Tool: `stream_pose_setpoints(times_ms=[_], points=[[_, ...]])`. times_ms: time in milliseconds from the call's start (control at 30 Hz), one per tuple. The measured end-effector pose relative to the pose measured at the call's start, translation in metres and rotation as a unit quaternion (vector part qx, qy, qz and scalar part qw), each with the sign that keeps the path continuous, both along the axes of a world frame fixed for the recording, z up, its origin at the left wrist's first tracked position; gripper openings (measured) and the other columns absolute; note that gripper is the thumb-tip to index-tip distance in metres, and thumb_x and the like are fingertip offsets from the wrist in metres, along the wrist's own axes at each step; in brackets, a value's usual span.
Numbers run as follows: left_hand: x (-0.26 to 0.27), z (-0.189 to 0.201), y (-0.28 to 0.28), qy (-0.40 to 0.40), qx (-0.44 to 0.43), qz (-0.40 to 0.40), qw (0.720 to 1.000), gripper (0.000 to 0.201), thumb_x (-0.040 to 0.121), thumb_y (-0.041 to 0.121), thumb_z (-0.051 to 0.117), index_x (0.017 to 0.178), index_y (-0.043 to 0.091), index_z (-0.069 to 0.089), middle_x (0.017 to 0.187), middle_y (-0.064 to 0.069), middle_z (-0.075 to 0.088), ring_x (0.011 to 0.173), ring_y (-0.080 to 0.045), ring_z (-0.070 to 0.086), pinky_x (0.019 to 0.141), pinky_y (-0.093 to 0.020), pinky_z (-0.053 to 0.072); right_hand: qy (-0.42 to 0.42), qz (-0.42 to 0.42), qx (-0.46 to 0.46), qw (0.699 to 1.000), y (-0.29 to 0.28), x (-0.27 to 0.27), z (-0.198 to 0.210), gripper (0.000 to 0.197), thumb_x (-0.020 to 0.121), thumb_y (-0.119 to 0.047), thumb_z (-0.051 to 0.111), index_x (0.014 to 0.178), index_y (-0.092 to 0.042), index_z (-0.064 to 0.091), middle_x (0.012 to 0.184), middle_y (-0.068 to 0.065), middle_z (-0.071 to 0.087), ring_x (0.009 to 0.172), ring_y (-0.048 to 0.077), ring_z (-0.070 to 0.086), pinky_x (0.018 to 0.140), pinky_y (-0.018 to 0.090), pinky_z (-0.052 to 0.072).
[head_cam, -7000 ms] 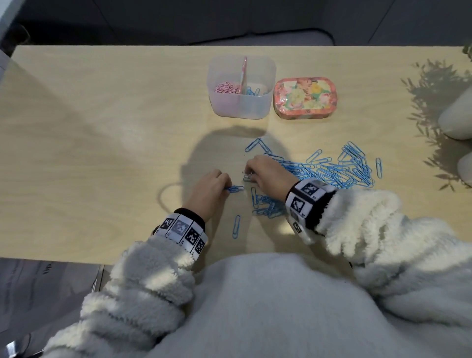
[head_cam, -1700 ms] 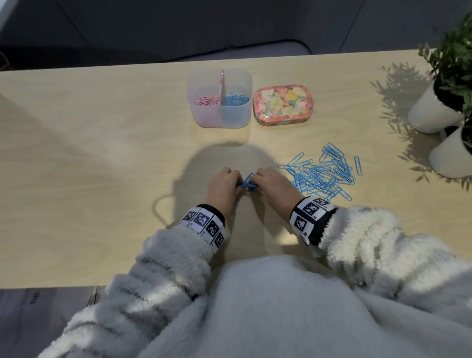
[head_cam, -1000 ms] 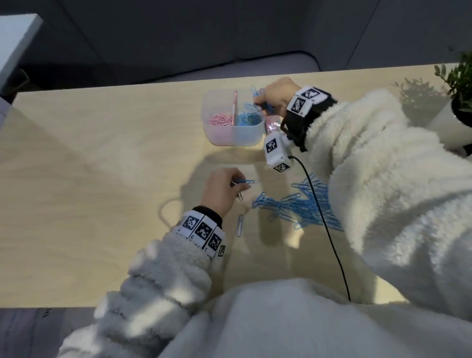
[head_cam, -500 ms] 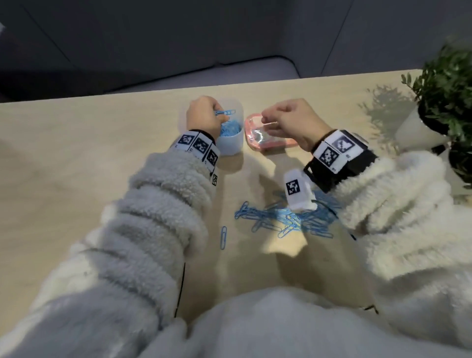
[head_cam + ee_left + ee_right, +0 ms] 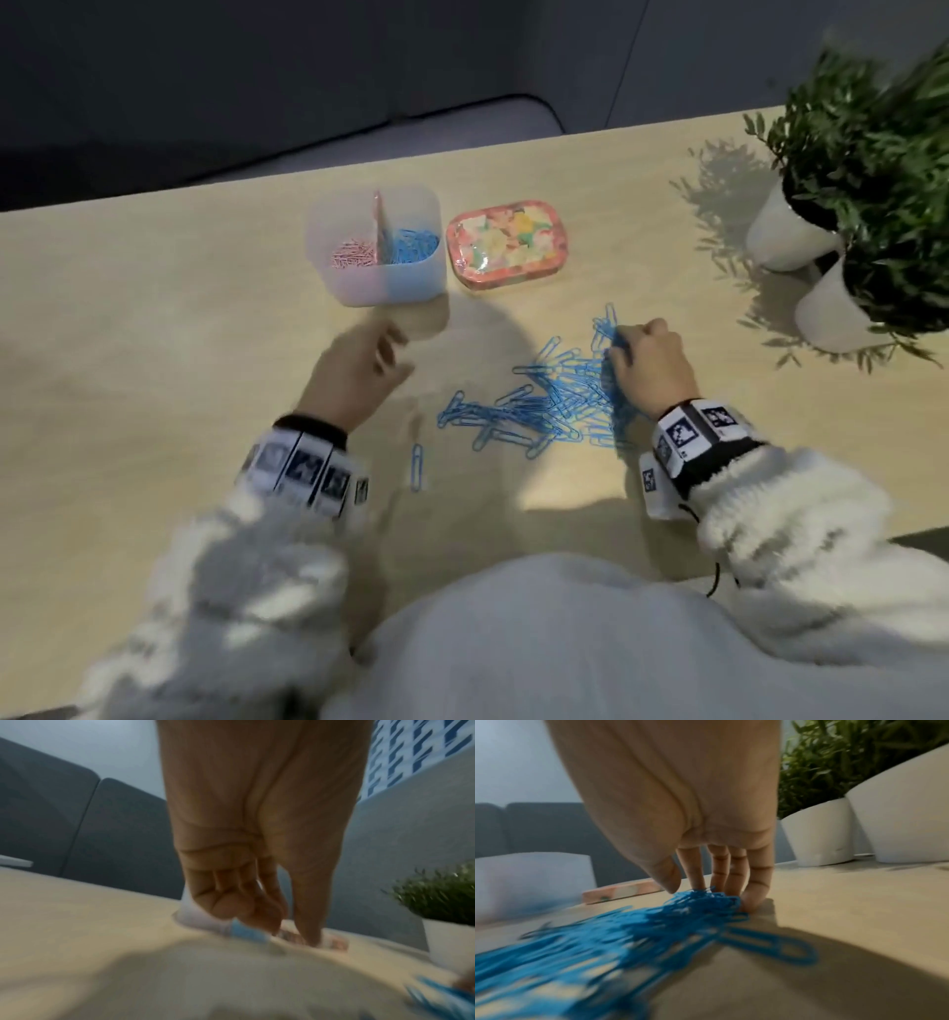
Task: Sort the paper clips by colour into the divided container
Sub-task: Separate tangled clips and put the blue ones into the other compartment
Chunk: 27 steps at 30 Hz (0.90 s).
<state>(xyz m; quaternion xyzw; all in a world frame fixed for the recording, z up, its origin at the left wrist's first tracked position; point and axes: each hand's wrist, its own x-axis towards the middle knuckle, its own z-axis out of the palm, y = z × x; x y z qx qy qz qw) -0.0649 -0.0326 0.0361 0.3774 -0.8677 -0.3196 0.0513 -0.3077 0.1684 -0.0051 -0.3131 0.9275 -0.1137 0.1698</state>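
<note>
The translucent divided container (image 5: 328, 280) stands at the back, with pink clips (image 5: 352, 253) in its left compartment and blue clips (image 5: 413, 245) in its right one. A pile of blue paper clips (image 5: 539, 406) lies on the table in front of me, and a single blue clip (image 5: 417, 466) lies apart at its left. My right hand (image 5: 624, 352) is at the pile's right edge; in the right wrist view its straight fingers (image 5: 755, 894) press down on the bunched clips (image 5: 700, 902), thumb close by. My left hand (image 5: 390, 354) hovers blurred in front of the container, fingers loosely curled and empty (image 5: 287, 929).
A flowered tin (image 5: 508, 241) sits just right of the container. Two white pots (image 5: 785, 241) (image 5: 832, 313) with green plants stand at the right edge of the wooden table (image 5: 154, 360). A dark sofa lies behind the table.
My left hand has let its blue clips go into the container and drawn back towards me. My right hand has come down from above the tin onto the pile.
</note>
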Motion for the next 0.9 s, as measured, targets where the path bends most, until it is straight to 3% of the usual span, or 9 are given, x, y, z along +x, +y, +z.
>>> stream_pose_setpoints(times_ms=[100, 233, 300, 367, 500, 600, 667, 767, 900], points=[[0.033, -0.028, 0.03, -0.078, 0.086, -0.035, 0.993, 0.026, 0.075, 0.016, 0.073, 0.096, 0.013, 0.057, 0.082, -0.002, 0.058, 0.063, -0.01, 0.052, 0.057, -0.018, 0.039, 0.012, 0.082, -0.009, 0.997, -0.004, 0.027, -0.004, 0.033, 0.092, -0.02, 0.045, 0.123, -0.011, 0.054, 0.118, 0.019, 0.046, 0.111, 0.038, 0.042, 0.087, 0.043, 0.044], [0.028, -0.048, 0.055, -0.031, 0.079, -0.017, 0.996, 0.017, 0.079, 0.017, 0.069, 0.09, 0.009, 0.06, 0.085, -0.005, 0.056, 0.073, -0.019, 0.054, 0.063, -0.017, 0.04, -0.016, 0.191, -0.03, 0.981, -0.01, 0.057, -0.007, 0.033, 0.091, -0.013, 0.043, 0.123, -0.013, 0.053, 0.116, 0.015, 0.047, 0.109, 0.034, 0.042, 0.084, 0.043, 0.046], [0.014, -0.05, 0.062, -0.03, 0.052, -0.027, 0.998, 0.015, 0.081, 0.019, 0.066, 0.093, 0.01, 0.06, 0.088, -0.006, 0.059, 0.08, -0.023, 0.057, 0.069, -0.025, 0.044, -0.056, 0.203, -0.087, 0.974, -0.01, 0.055, -0.006, 0.032, 0.09, -0.01, 0.044, 0.12, -0.012, 0.057, 0.113, 0.016, 0.052, 0.108, 0.035, 0.046, 0.087, 0.044, 0.046], [0.003, -0.048, 0.067, -0.034, 0.026, -0.051, 0.998, 0.022, 0.084, 0.023, 0.063, 0.101, 0.011, 0.059, 0.097, -0.008, 0.06, 0.089, -0.026, 0.057, 0.078, -0.035, 0.046, -0.045, 0.148, -0.124, 0.98, -0.012, 0.038, -0.002, 0.03, 0.09, -0.012, 0.045, 0.116, -0.012, 0.06, 0.113, 0.016, 0.055, 0.111, 0.035, 0.047, 0.092, 0.042, 0.044], [-0.013, -0.039, 0.068, -0.028, -0.061, -0.121, 0.99, 0.062, 0.072, 0.041, 0.072, 0.123, 0.014, 0.049, 0.118, -0.009, 0.05, 0.108, -0.027, 0.047, 0.094, -0.038, 0.041, -0.009, 0.035, -0.067, 0.997, -0.017, 0.001, 0.007, 0.029, 0.088, -0.025, 0.05, 0.108, -0.008, 0.062, 0.113, 0.021, 0.051, 0.114, 0.038, 0.043, 0.091, 0.042, 0.043], [-0.026, -0.04, 0.063, -0.081, -0.1, -0.208, 0.97, 0.106, 0.054, 0.057, 0.078, 0.14, 0.018, 0.031, 0.144, -0.007, 0.034, 0.13, -0.028, 0.034, 0.107, -0.043, 0.034, -0.024, 0.102, -0.01, 0.994, -0.026, 0.008, 0.006, 0.043, 0.088, -0.047, 0.05, 0.106, -0.01, 0.059, 0.116, 0.016, 0.048, 0.115, 0.033, 0.039, 0.091, 0.04, 0.041], [-0.036, -0.041, 0.06, -0.122, -0.111, -0.242, 0.956, 0.119, 0.051, 0.058, 0.079, 0.145, 0.019, 0.018, 0.154, -0.005, 0.019, 0.139, -0.026, 0.021, 0.113, -0.042, 0.028, -0.029, 0.165, 0.011, 0.986, -0.031, 0.023, 0.005, 0.052, 0.085, -0.056, 0.049, 0.11, -0.012, 0.057, 0.117, 0.013, 0.046, 0.115, 0.03, 0.038, 0.091, 0.04, 0.042], [-0.046, -0.038, 0.058, -0.154, -0.088, -0.257, 0.95, 0.114, 0.06, 0.045, 0.08, 0.147, 0.014, 0.012, 0.155, -0.006, 0.017, 0.139, -0.024, 0.022, 0.113, -0.035, 0.024, -0.027, 0.246, 0.033, 0.968, -0.03, 0.048, 0.003, 0.069, 0.075, -0.061, 0.06, 0.124, -0.014, 0.048, 0.119, 0.009, 0.043, 0.114, 0.027, 0.037, 0.089, 0.04, 0.044], [-0.051, -0.039, 0.058, -0.149, -0.087, -0.247, 0.954, 0.081, 0.073, 0.037, 0.072, 0.139, 0.012, 0.034, 0.139, -0.009, 0.041, 0.123, -0.026, 0.038, 0.103, -0.033, 0.034, 0.007, 0.31, 0.051, 0.949, -0.027, 0.071, 0.0, 0.069, 0.076, -0.045, 0.067, 0.131, -0.012, 0.04, 0.123, 0.011, 0.041, 0.114, 0.029, 0.038, 0.088, 0.038, 0.045]])
